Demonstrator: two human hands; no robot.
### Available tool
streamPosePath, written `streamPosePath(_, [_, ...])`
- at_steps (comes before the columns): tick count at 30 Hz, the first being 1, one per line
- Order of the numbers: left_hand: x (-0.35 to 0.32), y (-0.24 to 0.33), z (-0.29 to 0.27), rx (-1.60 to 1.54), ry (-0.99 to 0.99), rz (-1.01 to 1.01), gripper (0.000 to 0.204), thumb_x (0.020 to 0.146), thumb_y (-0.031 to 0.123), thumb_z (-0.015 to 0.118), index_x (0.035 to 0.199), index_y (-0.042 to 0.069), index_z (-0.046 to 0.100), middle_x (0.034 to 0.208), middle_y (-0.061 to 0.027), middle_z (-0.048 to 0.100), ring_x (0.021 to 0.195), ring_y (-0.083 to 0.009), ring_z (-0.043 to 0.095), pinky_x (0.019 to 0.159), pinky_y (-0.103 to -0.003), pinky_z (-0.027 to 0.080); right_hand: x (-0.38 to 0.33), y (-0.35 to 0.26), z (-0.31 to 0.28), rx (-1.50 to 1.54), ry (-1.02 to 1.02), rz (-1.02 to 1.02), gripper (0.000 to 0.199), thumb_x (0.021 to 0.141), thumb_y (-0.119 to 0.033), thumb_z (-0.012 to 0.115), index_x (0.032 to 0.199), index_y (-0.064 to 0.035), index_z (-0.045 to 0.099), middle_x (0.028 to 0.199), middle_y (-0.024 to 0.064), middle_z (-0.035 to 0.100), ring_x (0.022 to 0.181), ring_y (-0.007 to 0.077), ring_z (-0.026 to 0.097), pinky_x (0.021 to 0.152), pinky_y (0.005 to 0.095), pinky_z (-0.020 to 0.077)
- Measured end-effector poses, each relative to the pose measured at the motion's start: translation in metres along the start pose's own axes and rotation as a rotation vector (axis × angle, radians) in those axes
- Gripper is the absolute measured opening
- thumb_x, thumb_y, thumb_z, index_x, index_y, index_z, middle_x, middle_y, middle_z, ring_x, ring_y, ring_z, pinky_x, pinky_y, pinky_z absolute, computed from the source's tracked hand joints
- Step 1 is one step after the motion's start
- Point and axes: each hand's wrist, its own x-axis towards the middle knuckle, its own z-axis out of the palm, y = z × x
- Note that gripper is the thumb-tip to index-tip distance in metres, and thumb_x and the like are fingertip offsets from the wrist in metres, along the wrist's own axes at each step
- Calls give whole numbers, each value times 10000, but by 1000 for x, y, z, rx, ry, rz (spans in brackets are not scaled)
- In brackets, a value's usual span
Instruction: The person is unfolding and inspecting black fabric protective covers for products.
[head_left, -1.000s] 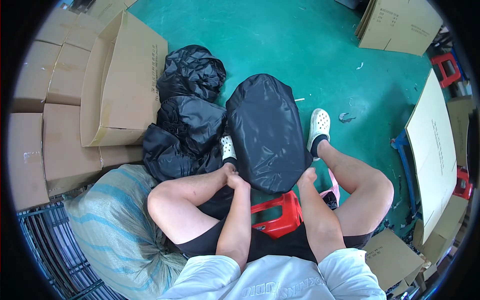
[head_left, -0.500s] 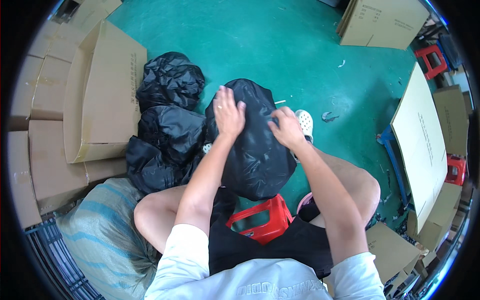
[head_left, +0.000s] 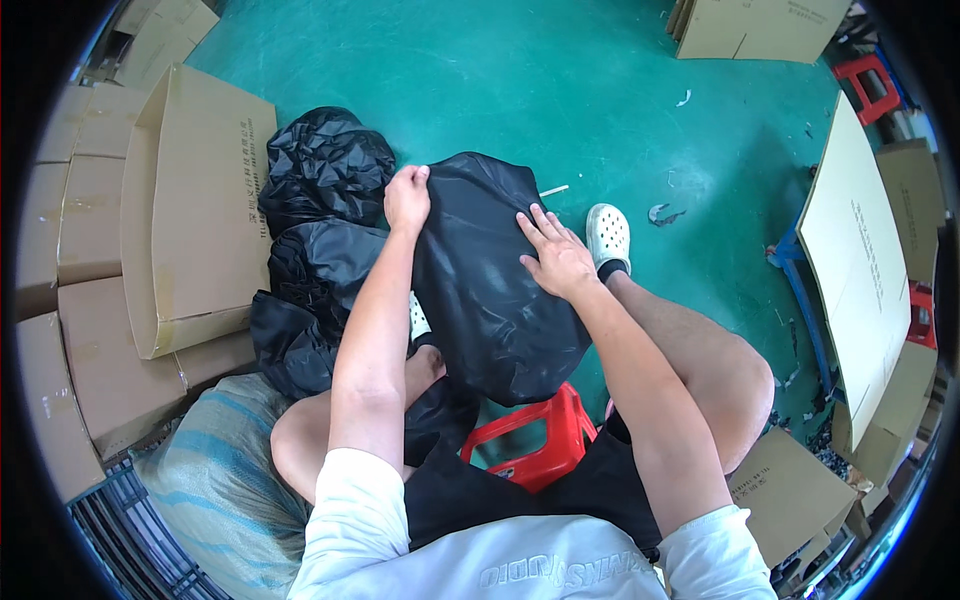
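Observation:
A smooth, slightly shiny black fabric cover (head_left: 490, 300) with a rounded outline lies spread between my knees. My left hand (head_left: 406, 202) has its fingers closed on the cover's far left edge. My right hand (head_left: 557, 256) rests flat on its right side, fingers stretched out and a little apart. More black fabric covers sit to the left: a crumpled, puffed one (head_left: 328, 165) farther off, and a loose heap (head_left: 325, 262) nearer to me. What lies beneath the spread cover is hidden.
A red plastic stool (head_left: 545, 440) is between my legs. On the left stand an open cardboard box (head_left: 205, 200), stacked cartons (head_left: 115, 350) and a striped woven sack (head_left: 225, 450). A cardboard sheet (head_left: 858, 270) leans on a blue frame at right. Scraps lie on the green floor (head_left: 480, 80).
My left hand has moved left from the cover's top to its edge and closed there. The right hand has flattened onto the fabric, and the cover looks smoother and stretched out.

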Motion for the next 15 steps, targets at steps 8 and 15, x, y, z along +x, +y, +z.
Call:
streamPosePath(8, [-32, 63, 30, 96, 390, 362, 416, 920, 289, 628, 1224, 8, 582, 1286, -194, 573, 1221, -376, 528, 1038, -476, 408, 4, 3, -29, -35, -138, 148, 634, 942, -355, 607, 1514, -184, 392, 1589, 125, 337, 1448, 295, 359, 1148, 467, 359])
streamPosePath(15, [-88, 61, 54, 416, -33, 314, 849, 967, 514, 488, 1552, -27, 194, 1641, -218, 127, 1526, -348, 121, 1234, -489, 82, -39, -48, -161, 100, -145, -142, 553, 925, -326, 625, 1375, -21, 525, 1306, 226, 606, 1213, 364, 581, 1036, 447, 455])
